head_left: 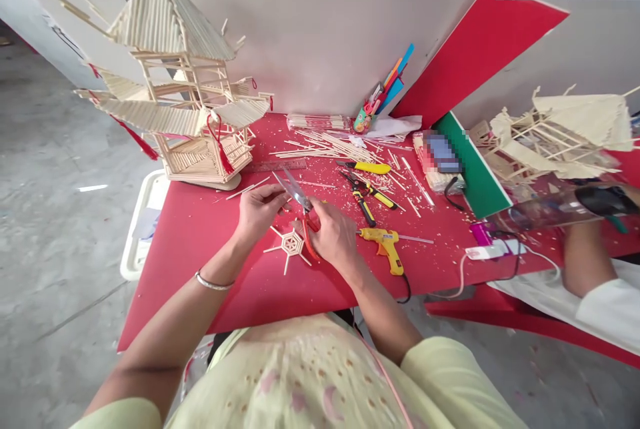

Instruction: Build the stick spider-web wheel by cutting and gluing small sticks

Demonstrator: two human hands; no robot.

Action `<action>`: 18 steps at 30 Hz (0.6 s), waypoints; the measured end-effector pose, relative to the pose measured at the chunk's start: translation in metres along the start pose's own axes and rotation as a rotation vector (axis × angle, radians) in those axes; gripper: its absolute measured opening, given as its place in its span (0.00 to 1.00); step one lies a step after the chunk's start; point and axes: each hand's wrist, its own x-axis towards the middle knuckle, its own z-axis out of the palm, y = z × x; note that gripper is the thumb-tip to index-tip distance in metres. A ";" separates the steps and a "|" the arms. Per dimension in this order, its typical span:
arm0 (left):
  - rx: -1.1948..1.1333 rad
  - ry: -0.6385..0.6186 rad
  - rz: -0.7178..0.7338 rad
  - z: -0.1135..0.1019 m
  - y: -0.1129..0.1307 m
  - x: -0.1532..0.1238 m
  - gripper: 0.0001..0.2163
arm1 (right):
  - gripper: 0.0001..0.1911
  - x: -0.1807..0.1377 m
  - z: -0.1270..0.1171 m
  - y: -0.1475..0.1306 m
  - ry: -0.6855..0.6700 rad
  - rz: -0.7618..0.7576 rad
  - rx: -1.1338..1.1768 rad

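Observation:
My right hand grips a pair of scissors with red handles, its blades parted and pointing up and left. Close by the blades, my left hand is closed in a pinch; what its fingertips hold is too small to make out. Just below both hands, a small hexagonal web of sticks with spokes lies on the red table. Right of my right hand rests a yellow glue gun. Yellow-handled pruning shears and a yellow cutter knife lie beyond.
A tall stick pagoda with red tassels stands at the left. Loose sticks, a ruler and a pen cup are at the back. A green board, a power strip and another person's arm are at the right.

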 end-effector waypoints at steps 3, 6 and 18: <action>0.017 -0.006 0.004 -0.003 0.000 0.000 0.08 | 0.33 0.002 0.002 -0.003 -0.022 -0.006 -0.023; 0.037 0.015 0.003 -0.006 0.000 -0.001 0.08 | 0.32 0.003 0.003 -0.006 -0.039 0.010 -0.030; 0.123 -0.023 0.043 -0.013 0.001 -0.004 0.07 | 0.32 -0.001 0.006 -0.009 -0.029 0.008 -0.031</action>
